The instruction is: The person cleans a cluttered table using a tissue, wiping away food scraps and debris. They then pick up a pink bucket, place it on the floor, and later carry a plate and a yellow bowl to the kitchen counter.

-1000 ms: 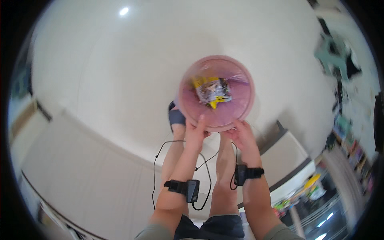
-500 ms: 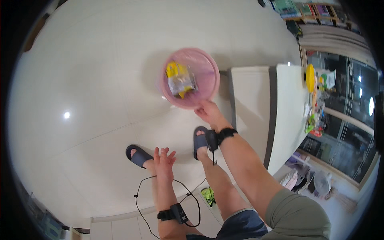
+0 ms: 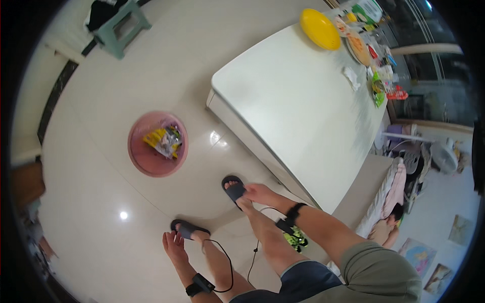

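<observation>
Pink bin (image 3: pixel 145 162) standing free on the floor (image 3: pixel 91 192)

Nearest: black cable (image 3: pixel 231 267) looping from the left wrist device (image 3: pixel 203 284) past the shin. It could catch on a foot or knee if the legs shift with this much slack; a snag would tug at the wrist.

Left hand (image 3: pixel 175 246) low, beside the left slipper (image 3: pixel 188 230) as seen from above; fingers spread, nothing in the grasp. Right hand (image 3: pixel 259 193) over the back of the right slipper (image 3: pixel 234 190), arm reaching in from the lower right, wrist device (image 3: pixel 289 217) strapped on. Its fingers look loosely extended, a bit blurred; no held thing shows.

Beyond the feet: the bin, looks upright, touched by neither of the hands. Yellow-and-silver packets (image 3: pixel 165 141) lie inside, below the rim. My judgement: a careless step forward could knock it over and spill them, since it stands just ahead of the slippers on a glossy, likely slick floor.

To the right: white tabletop (image 3: pixel 293 108), yellow dish (image 3: pixel 320 29) near its far edge, crumpled tissue (image 3: pixel 351 78) farther along.

Farthest: green stool (image 3: pixel 117 34) upper left; white fan (image 3: pixel 444 155) far right.
</observation>
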Demonstrator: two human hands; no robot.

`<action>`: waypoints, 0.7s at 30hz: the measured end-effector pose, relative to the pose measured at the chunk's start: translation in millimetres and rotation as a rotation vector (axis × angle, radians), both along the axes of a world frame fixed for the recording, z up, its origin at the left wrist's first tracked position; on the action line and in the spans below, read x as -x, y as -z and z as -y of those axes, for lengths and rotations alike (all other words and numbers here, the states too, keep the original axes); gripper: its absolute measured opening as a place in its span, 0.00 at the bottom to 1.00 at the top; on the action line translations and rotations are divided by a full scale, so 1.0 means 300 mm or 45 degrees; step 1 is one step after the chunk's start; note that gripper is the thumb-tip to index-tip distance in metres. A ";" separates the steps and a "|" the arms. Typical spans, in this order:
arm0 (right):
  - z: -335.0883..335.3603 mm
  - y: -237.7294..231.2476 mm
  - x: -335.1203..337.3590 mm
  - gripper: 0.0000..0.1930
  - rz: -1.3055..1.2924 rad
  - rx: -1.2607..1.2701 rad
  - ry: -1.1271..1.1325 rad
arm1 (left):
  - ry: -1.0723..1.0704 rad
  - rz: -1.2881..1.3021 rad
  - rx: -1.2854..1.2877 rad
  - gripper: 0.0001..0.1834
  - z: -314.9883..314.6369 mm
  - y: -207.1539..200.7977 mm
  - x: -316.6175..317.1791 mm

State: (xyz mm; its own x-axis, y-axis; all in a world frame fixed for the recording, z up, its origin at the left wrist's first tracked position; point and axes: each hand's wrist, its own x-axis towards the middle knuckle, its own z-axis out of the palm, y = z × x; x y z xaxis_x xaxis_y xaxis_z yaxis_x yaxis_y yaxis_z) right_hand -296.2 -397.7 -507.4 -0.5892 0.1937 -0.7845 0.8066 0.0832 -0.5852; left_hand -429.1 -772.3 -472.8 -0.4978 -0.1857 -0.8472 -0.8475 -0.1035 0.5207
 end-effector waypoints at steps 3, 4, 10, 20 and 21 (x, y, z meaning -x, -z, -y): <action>-0.039 -0.054 -0.339 0.23 0.143 -0.051 -0.138 | 0.218 -0.113 0.072 0.33 -0.093 -0.179 0.145; -0.049 -0.081 -0.423 0.24 0.198 -0.098 -0.229 | 0.289 -0.129 0.088 0.33 -0.122 -0.216 0.184; -0.035 -0.318 -0.659 0.24 0.374 -0.165 0.208 | 0.769 -0.062 0.097 0.29 -0.235 -0.374 0.276; 0.204 -0.775 -0.896 0.23 0.318 -0.056 0.955 | 1.157 -0.162 0.112 0.26 -0.253 -0.921 0.453; 0.208 -0.800 -0.921 0.23 0.294 -0.080 0.997 | 1.158 -0.208 0.131 0.25 -0.246 -0.974 0.479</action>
